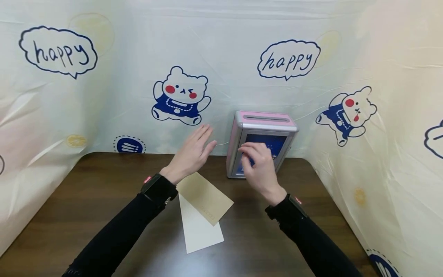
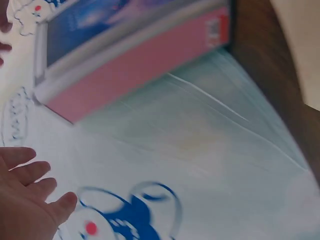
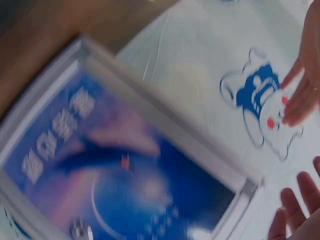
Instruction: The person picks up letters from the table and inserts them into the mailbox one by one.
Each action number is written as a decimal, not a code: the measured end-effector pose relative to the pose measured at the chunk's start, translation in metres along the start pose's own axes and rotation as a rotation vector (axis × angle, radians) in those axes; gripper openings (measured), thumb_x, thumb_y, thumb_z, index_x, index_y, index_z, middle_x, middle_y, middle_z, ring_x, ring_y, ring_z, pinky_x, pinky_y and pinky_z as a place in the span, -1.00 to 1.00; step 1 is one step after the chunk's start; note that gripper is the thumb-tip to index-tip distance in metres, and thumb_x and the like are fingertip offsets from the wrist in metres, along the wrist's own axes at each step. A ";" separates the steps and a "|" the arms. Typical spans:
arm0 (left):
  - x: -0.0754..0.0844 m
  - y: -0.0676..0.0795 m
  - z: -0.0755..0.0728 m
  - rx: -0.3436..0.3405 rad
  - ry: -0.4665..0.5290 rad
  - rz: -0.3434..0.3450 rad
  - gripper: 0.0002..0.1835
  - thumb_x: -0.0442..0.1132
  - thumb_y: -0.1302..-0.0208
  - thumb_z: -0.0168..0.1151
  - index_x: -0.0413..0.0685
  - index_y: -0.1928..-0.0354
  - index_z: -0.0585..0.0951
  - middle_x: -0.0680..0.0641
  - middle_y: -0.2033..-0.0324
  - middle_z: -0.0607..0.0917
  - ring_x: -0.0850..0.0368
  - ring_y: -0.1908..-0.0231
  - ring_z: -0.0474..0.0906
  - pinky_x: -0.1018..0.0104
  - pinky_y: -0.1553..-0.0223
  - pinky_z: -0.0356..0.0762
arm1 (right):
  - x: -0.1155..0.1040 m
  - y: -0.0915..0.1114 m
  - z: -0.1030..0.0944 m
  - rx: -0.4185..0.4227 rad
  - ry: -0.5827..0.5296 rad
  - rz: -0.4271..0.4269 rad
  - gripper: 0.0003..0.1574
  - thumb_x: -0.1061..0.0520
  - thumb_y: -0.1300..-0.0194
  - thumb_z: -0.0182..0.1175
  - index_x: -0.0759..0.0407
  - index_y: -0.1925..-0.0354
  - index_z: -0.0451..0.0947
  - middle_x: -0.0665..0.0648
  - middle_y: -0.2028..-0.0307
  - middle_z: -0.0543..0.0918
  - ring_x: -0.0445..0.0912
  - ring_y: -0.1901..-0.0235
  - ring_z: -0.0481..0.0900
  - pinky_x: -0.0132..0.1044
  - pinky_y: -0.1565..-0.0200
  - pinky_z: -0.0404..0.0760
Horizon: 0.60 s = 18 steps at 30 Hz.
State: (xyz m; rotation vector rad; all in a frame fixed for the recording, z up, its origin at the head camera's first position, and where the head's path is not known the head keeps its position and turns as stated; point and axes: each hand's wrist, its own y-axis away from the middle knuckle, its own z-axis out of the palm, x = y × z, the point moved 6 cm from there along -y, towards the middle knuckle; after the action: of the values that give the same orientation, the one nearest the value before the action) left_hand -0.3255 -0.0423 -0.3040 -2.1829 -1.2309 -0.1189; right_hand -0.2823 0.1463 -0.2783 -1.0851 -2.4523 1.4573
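Note:
A pink and silver box [image 1: 266, 125] with a slot in its top stands upright at the back of the table. Its blue picture front [image 3: 120, 185] has a small knob low down, blurred in the right wrist view. My right hand [image 1: 258, 171] hovers before that front, fingers loosely bent, holding nothing. To the left of the box my left hand [image 1: 189, 156] is in the air, its fingers straight and nothing in them. Below the left hand lies a tan envelope-like sheet [image 1: 207, 196], partly over a white sheet [image 1: 200, 232].
The dark wooden table [image 1: 138, 238] runs back to a pale cloth wall [image 1: 228, 46] printed with bears and "happy" bubbles. The cloth rises close behind the box and along both sides of the table.

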 end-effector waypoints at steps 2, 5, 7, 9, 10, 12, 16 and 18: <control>-0.016 0.012 0.001 -0.028 -0.010 -0.050 -0.28 0.24 -0.37 -0.43 -0.13 -0.35 0.15 -0.14 -0.40 0.11 0.07 -0.37 -0.15 -0.01 -0.38 -0.03 | -0.004 0.008 0.012 -0.046 0.008 0.022 -0.77 0.25 -0.15 0.04 0.19 0.27 0.62 0.17 0.21 0.65 -0.03 0.13 0.47 -0.03 0.14 0.44; -0.039 0.031 0.006 -0.093 -0.028 -0.152 -0.23 0.30 -0.33 -0.41 -0.14 -0.34 0.18 -0.18 -0.37 0.15 0.00 -0.35 -0.05 -0.04 -0.35 0.05 | -0.007 0.022 0.032 -0.129 0.047 0.075 -0.78 0.21 -0.14 0.08 0.16 0.24 0.61 0.14 0.21 0.66 -0.02 0.17 0.49 -0.03 0.16 0.49; -0.053 0.044 0.012 -0.148 -0.037 -0.222 -0.22 0.31 -0.32 -0.37 -0.16 -0.32 0.20 -0.22 -0.34 0.21 -0.07 -0.32 0.05 -0.08 -0.32 0.12 | -0.007 0.032 0.045 -0.206 0.082 0.120 -0.77 0.14 -0.17 0.11 0.14 0.21 0.61 0.13 0.22 0.66 -0.02 0.20 0.51 -0.04 0.20 0.54; -0.067 0.056 0.018 -0.212 -0.047 -0.296 -0.21 0.30 -0.31 -0.30 -0.21 -0.29 0.24 -0.28 -0.29 0.28 -0.14 -0.27 0.15 -0.12 -0.26 0.22 | -0.006 0.043 0.060 -0.300 0.122 0.175 -0.72 0.03 -0.21 0.12 0.10 0.16 0.59 0.12 0.20 0.66 -0.02 0.21 0.53 -0.04 0.23 0.57; -0.074 0.063 0.022 -0.246 -0.055 -0.329 -0.22 0.29 -0.30 -0.25 -0.24 -0.27 0.27 -0.30 -0.26 0.33 -0.16 -0.24 0.20 -0.14 -0.22 0.27 | -0.005 0.050 0.068 -0.354 0.145 0.204 -0.68 -0.04 -0.22 0.12 0.09 0.13 0.58 0.12 0.18 0.66 -0.02 0.20 0.53 -0.04 0.24 0.59; -0.087 0.075 0.030 -0.310 -0.075 -0.389 -0.24 0.27 -0.29 -0.16 -0.29 -0.21 0.33 -0.34 -0.18 0.41 -0.19 -0.16 0.31 -0.16 -0.14 0.37 | -0.003 0.063 0.082 -0.466 0.177 0.260 -0.58 -0.14 -0.22 0.11 0.06 0.07 0.56 0.11 0.15 0.65 -0.03 0.18 0.53 -0.04 0.26 0.61; -0.108 0.092 0.046 -0.399 -0.102 -0.483 -0.30 0.21 -0.24 0.00 -0.33 -0.09 0.44 -0.34 0.00 0.56 -0.14 0.12 0.50 -0.10 0.10 0.56 | 0.002 0.087 0.104 -0.648 0.207 0.363 -0.39 -0.29 -0.18 0.10 0.06 -0.04 0.49 0.14 0.08 0.60 -0.01 0.11 0.50 0.01 0.26 0.62; -0.115 0.097 0.052 -0.422 -0.115 -0.520 -0.33 0.20 -0.21 0.04 -0.32 -0.03 0.48 -0.30 0.10 0.60 -0.09 0.26 0.51 -0.02 0.25 0.59 | 0.004 0.096 0.112 -0.711 0.208 0.408 -0.29 -0.34 -0.14 0.11 0.08 -0.08 0.46 0.16 0.05 0.57 0.02 0.08 0.48 0.06 0.24 0.61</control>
State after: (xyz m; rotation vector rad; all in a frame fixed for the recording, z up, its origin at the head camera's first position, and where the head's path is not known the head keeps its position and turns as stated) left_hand -0.3237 -0.1351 -0.4331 -2.1709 -1.9650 -0.5130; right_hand -0.2802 0.0947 -0.4164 -1.8292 -2.7501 0.4388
